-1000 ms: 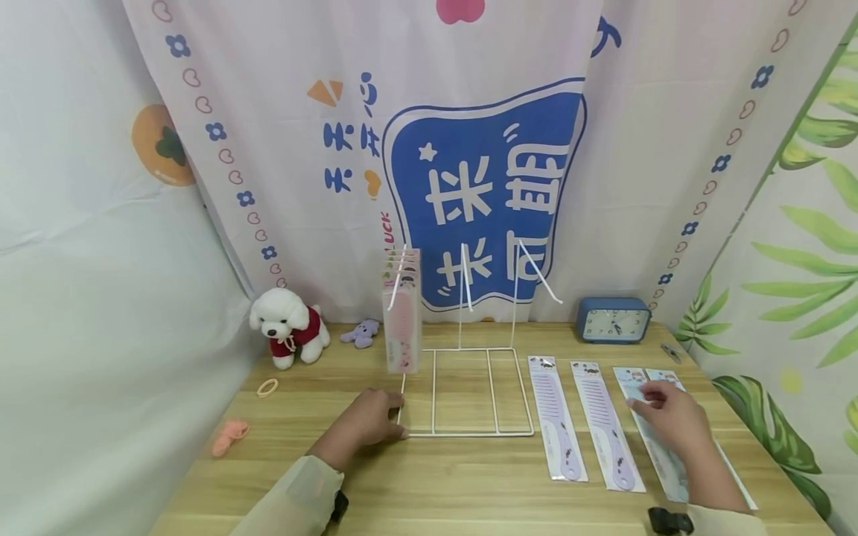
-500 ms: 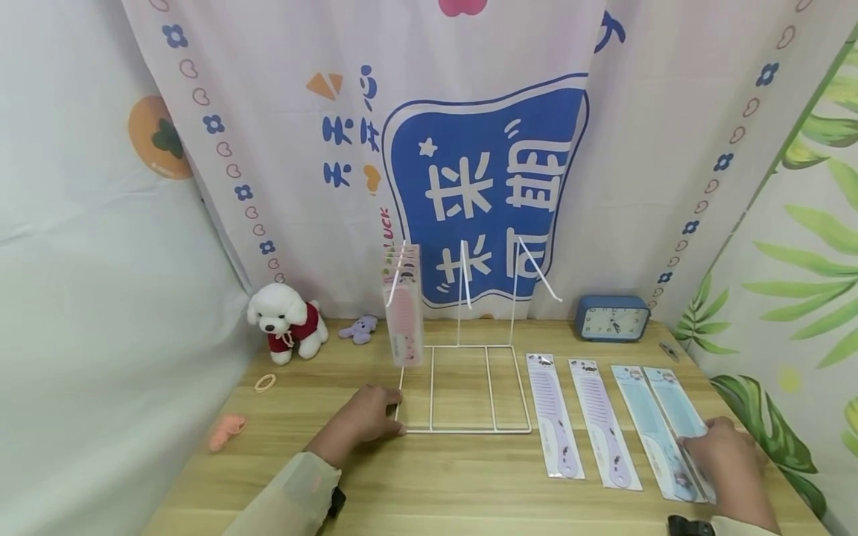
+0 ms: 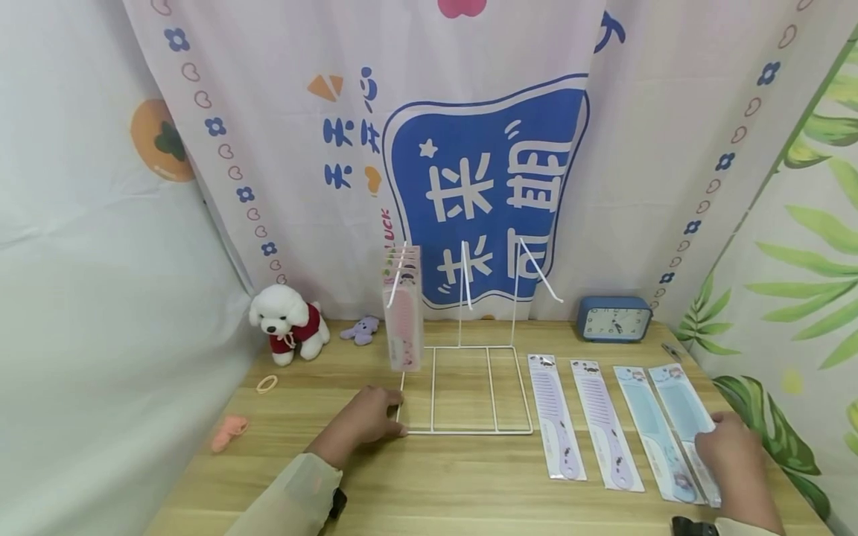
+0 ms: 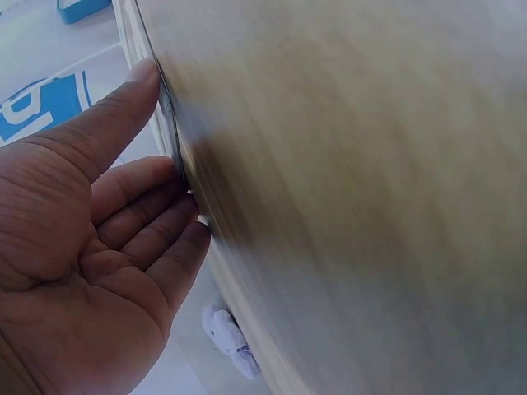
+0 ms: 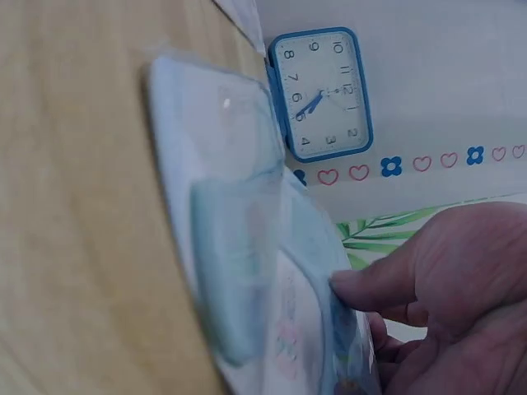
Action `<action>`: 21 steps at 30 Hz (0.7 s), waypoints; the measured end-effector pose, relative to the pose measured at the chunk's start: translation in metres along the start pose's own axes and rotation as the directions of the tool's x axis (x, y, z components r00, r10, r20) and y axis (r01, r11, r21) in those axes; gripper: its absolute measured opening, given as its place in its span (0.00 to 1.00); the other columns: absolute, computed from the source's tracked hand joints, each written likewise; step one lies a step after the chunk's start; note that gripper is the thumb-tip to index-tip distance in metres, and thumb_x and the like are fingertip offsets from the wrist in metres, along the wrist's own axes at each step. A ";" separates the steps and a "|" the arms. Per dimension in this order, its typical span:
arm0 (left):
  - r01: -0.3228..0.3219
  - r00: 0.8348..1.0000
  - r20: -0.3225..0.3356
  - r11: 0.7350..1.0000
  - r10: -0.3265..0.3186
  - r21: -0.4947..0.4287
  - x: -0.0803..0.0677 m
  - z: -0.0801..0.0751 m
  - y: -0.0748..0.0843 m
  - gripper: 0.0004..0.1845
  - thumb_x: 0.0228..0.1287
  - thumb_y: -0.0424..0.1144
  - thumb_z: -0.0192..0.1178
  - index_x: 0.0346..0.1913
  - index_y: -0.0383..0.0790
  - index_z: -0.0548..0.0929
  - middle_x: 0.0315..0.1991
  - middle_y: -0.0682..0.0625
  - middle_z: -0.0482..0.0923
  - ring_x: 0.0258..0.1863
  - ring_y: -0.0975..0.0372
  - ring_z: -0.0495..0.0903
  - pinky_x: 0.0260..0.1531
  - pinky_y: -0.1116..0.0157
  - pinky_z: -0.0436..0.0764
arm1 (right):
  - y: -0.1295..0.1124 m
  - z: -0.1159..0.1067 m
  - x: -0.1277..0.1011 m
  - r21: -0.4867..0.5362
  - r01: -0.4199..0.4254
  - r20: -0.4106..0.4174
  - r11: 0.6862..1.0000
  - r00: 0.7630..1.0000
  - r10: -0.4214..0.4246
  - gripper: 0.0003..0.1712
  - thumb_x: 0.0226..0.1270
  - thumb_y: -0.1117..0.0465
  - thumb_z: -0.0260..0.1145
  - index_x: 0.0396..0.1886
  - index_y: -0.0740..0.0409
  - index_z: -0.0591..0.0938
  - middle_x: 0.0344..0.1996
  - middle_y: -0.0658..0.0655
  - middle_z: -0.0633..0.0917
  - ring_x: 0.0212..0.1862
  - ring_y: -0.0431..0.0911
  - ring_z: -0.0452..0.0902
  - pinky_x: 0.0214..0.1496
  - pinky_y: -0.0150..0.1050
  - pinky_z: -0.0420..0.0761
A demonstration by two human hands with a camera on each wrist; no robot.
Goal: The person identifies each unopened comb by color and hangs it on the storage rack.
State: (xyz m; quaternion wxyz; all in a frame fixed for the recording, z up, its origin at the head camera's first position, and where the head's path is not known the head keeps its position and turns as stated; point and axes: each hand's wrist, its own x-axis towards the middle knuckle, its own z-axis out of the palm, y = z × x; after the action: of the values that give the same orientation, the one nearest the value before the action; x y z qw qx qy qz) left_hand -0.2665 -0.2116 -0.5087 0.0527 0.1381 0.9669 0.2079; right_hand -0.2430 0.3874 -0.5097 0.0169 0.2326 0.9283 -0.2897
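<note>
Fingers of the right hand (image 3: 733, 458) are pinching the outermost blue comb (image 3: 684, 417), lying flat at the table's (image 3: 469, 484) right edge. Left hand (image 3: 365, 417), fingers relaxed, is bracing the rack (image 3: 462, 391). Pink combs (image 3: 404, 313) are hanging already; four packs are waiting.

The head camera looks forward and down from the near edge of the wooden table (image 3: 456, 476) toward the far curtain, taking in the whole tabletop with the left hand (image 3: 365, 420) at the near left and the right hand (image 3: 733, 454) at the near right. The left wrist camera sits very close under its hand (image 4: 90, 247), facing along the tabletop toward the far side, so the wood fills most of its tilted, blurred frame. The right wrist camera is just as close, tilted, looking past its thumb (image 5: 395, 276) across a packaged blue comb (image 5: 239, 271) to the blue clock (image 5: 321, 95), which the head view shows far right (image 3: 613, 318).
</note>
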 end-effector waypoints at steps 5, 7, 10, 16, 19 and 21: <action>0.004 1.000 0.001 1.000 -0.004 -0.008 0.001 0.000 0.001 0.31 0.58 0.45 0.84 0.62 0.36 0.88 0.60 0.39 0.88 0.63 0.44 0.84 0.68 0.44 0.82 | -0.011 -0.014 -0.011 0.047 0.080 -0.064 0.996 0.995 -0.077 0.37 0.69 0.68 0.53 0.75 0.80 0.60 0.59 0.91 0.68 0.58 0.81 0.67 0.51 0.70 0.78; 0.004 1.000 0.001 1.000 -0.004 -0.007 0.001 0.001 0.000 0.31 0.59 0.46 0.84 0.63 0.36 0.88 0.61 0.38 0.88 0.64 0.43 0.84 0.69 0.44 0.82 | -0.017 -0.020 -0.014 0.079 0.130 -0.111 0.988 0.986 -0.121 0.35 0.72 0.67 0.52 0.76 0.80 0.61 0.60 0.89 0.70 0.58 0.79 0.69 0.49 0.67 0.78; -0.003 1.000 0.002 1.000 0.003 -0.003 0.002 0.003 -0.001 0.31 0.59 0.46 0.84 0.62 0.36 0.89 0.59 0.38 0.88 0.63 0.43 0.84 0.67 0.43 0.82 | -0.027 -0.027 -0.020 0.139 0.218 -0.200 0.966 0.962 -0.189 0.31 0.79 0.65 0.54 0.75 0.79 0.65 0.61 0.83 0.75 0.56 0.73 0.74 0.45 0.53 0.77; -0.003 1.000 0.001 1.000 0.003 -0.016 0.002 0.006 -0.003 0.32 0.59 0.46 0.84 0.64 0.36 0.88 0.63 0.37 0.87 0.67 0.40 0.81 0.71 0.42 0.79 | -0.048 -0.021 -0.031 0.434 0.395 -0.281 0.810 0.913 -0.295 0.19 0.88 0.62 0.56 0.69 0.66 0.69 0.57 0.55 0.80 0.52 0.33 0.76 0.41 0.19 0.74; -0.006 1.000 0.002 1.000 0.006 -0.012 0.001 0.006 -0.003 0.32 0.59 0.45 0.84 0.64 0.36 0.88 0.63 0.37 0.87 0.67 0.39 0.82 0.70 0.41 0.80 | -0.055 -0.008 -0.034 0.694 0.533 -0.313 0.485 0.829 -0.463 0.10 0.86 0.72 0.56 0.59 0.59 0.73 0.53 0.42 0.80 0.52 0.23 0.75 0.46 0.16 0.75; -0.008 1.000 0.006 1.000 0.008 -0.007 0.001 0.005 -0.003 0.31 0.59 0.45 0.84 0.63 0.36 0.88 0.62 0.37 0.87 0.66 0.39 0.82 0.70 0.41 0.80 | -0.061 -0.001 -0.037 0.821 0.528 -0.316 0.217 0.737 -0.598 0.16 0.83 0.79 0.53 0.55 0.56 0.75 0.53 0.41 0.83 0.56 0.28 0.80 0.50 0.21 0.80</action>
State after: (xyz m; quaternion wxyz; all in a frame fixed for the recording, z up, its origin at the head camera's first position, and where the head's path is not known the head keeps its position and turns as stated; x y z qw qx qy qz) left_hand -0.2677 -0.2119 -0.5141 0.0551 0.1424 0.9655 0.2110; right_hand -0.2367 0.3287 -0.4704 -0.1789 -0.1553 0.6587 -0.7141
